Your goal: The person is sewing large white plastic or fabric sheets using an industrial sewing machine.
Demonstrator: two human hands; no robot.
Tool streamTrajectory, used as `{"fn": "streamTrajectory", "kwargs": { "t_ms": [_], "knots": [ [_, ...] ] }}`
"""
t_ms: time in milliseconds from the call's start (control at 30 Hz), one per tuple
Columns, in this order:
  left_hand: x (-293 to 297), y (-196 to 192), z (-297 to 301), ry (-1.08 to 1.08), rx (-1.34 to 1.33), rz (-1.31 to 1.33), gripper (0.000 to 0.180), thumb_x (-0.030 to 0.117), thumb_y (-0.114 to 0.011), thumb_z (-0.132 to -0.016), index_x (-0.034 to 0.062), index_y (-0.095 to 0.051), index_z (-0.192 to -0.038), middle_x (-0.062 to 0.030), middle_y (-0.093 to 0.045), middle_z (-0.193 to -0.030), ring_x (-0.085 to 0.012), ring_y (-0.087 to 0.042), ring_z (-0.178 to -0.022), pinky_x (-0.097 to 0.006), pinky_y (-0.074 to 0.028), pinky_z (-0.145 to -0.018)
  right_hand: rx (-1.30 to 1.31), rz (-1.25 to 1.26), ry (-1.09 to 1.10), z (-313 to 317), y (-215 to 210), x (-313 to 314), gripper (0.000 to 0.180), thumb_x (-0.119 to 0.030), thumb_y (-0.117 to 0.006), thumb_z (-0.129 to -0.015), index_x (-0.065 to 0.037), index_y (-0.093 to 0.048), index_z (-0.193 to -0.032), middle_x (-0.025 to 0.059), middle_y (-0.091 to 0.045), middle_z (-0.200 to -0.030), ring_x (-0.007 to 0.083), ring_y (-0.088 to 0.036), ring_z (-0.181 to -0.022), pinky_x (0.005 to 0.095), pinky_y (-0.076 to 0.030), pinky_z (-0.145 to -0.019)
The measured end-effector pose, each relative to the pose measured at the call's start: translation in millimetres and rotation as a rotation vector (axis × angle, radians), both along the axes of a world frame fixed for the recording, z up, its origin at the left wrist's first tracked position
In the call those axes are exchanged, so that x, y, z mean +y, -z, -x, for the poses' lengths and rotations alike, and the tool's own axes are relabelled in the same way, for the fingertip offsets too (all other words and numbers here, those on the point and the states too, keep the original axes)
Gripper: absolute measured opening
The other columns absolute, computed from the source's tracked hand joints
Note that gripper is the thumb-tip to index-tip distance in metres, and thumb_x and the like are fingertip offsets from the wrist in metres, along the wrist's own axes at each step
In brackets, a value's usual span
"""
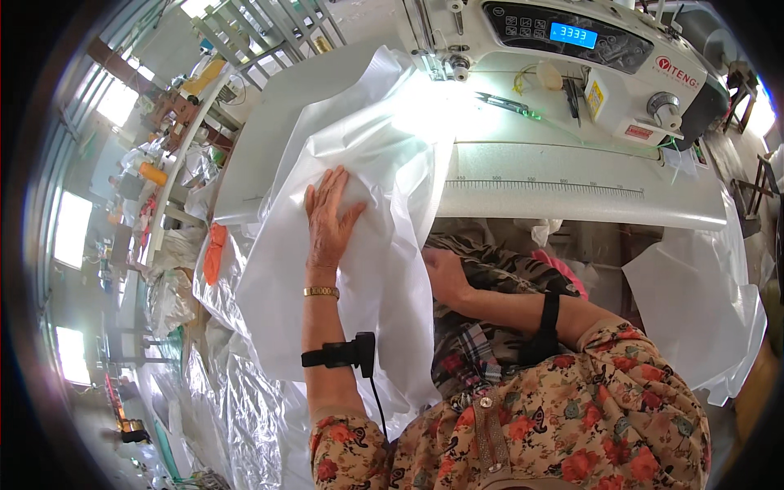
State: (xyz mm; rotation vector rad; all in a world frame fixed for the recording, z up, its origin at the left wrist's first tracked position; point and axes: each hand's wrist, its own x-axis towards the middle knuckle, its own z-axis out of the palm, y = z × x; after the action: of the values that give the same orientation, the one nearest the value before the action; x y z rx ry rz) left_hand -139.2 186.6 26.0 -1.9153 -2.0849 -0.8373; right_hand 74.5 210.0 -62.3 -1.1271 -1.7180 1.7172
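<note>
A large white plastic-like sheet [359, 294] drapes from the sewing machine table down over my lap. My left hand [328, 214] lies flat on it with the fingers stretched out, pressing on its upper part near the table edge. Below that edge, my right hand [445, 273] is curled at the right border of the sheet, seemingly gripping it; its fingertips are hidden. At the far end the sheet reaches the sewing machine [572, 41], where bright lamp glare hides the needle area.
Thread snips [508, 104] and a dark slim tool [572, 100] lie on the machine table [539, 200]. Another white sheet [694, 302] hangs at the right. An orange cloth piece [214, 253] and shiny clear plastic [245, 408] are at the left. A metal rack [261, 37] stands behind.
</note>
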Motion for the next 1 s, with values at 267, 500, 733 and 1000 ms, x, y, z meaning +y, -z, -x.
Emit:
{"fn": "streamTrajectory", "kwargs": {
  "t_ms": [267, 500, 733, 1000],
  "knots": [
    [0.7, 0.5, -0.3, 0.012, -0.037, 0.01, 0.054, 0.029, -0.064, -0.091, 0.0039, -0.051, -0.137, -0.0092, -0.049, -0.144, -0.025, -0.037, -0.14, -0.043, -0.014, -0.118, 0.142, -0.253, -0.137, 15.0, 54.0, -12.6, 0.046, -0.038, -0.064, -0.087, 0.002, -0.059, -0.109, 0.0177, -0.067, -0.099, 0.0295, -0.065, -0.091, 0.0386, -0.049, -0.078],
    [1.0, -1.2, -2.0, -0.014, -0.024, 0.019, 0.053, 0.028, -0.064, -0.091, 0.0044, -0.051, -0.136, -0.0092, -0.049, -0.144, -0.0249, -0.037, -0.14, -0.043, -0.014, -0.118, 0.005, -0.374, -0.334, 36.3, 107.0, -24.2, 0.038, -0.034, -0.057, -0.09, 0.002, -0.065, -0.091, 0.0238, -0.066, -0.094, 0.0365, -0.064, -0.087, 0.0411, -0.05, -0.078],
    [1.1, 0.1, 2.4, -0.013, -0.01, 0.031, 0.053, 0.028, -0.065, -0.091, 0.0054, -0.051, -0.136, -0.0087, -0.049, -0.145, -0.0255, -0.038, -0.14, -0.043, -0.014, -0.119, 0.176, -0.086, -0.334, -30.0, -44.3, 4.8, 0.037, -0.023, -0.052, -0.094, 0.001, -0.066, -0.07, 0.0152, -0.063, -0.065, 0.0299, -0.063, -0.065, 0.0363, -0.048, -0.063],
    [-2.1, -1.3, 5.2, 0.009, -0.116, 0.039, 0.054, 0.029, -0.066, -0.09, 0.0077, -0.05, -0.138, -0.0082, -0.049, -0.145, -0.0244, -0.037, -0.14, -0.043, -0.013, -0.119, -0.284, -0.166, -0.468, -117.8, -58.2, 35.3, 0.034, -0.027, -0.056, -0.094, -0.001, -0.067, -0.077, 0.0165, -0.062, -0.071, 0.0316, -0.063, -0.067, 0.0396, -0.049, -0.063]
  ]
}}
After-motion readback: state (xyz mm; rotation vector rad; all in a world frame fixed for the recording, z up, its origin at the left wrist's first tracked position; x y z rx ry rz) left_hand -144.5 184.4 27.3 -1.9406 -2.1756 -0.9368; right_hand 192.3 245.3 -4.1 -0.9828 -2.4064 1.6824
